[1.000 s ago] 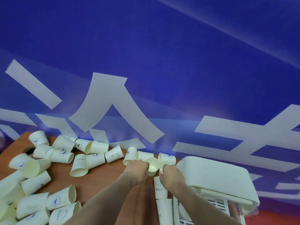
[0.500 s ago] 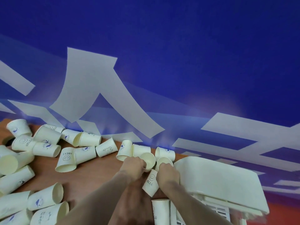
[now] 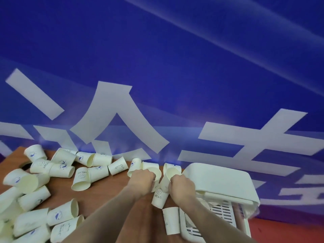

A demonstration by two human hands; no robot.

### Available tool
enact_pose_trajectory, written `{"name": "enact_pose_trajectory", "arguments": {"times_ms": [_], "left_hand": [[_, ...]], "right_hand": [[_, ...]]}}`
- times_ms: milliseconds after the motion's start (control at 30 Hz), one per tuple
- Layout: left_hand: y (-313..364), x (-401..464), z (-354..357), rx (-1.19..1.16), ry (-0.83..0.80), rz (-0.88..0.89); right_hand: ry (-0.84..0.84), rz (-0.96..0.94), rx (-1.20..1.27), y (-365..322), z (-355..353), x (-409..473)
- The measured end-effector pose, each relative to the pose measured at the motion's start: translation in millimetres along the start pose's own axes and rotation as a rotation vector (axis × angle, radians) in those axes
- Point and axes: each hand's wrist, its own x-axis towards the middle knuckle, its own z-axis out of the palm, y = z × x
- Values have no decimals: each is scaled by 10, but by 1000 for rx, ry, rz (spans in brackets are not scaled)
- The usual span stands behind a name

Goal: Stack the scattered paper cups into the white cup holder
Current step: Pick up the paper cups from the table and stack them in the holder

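Barely begun: left hand (image 3: 142,180) and right hand (image 3: 181,187) are each gripping, seemingly, a cup; many cups (image 3: 63,212) are lying outside the holder (image 3: 220,183).

Left hand (image 3: 142,179) grips a paper cup (image 3: 154,170); right hand (image 3: 182,187) grips another cup (image 3: 172,172). A "HELLO" cup (image 3: 158,196) lies between the wrists. White cup holder (image 3: 220,183) at 3 o'clock; scattered cups (image 3: 52,186) at 9 o'clock on brown worktop (image 3: 108,193).
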Motion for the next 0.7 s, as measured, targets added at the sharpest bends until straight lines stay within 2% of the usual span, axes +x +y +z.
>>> {"name": "enact_pose_trajectory", "arguments": {"times_ms": [300, 700], "left_hand": [[291, -499, -181, 83, 5, 100], [1097, -888, -418, 10, 51, 18]], "right_hand": [[75, -41, 40, 152, -47, -672], [133, -202, 97, 849, -410, -1250]]}}
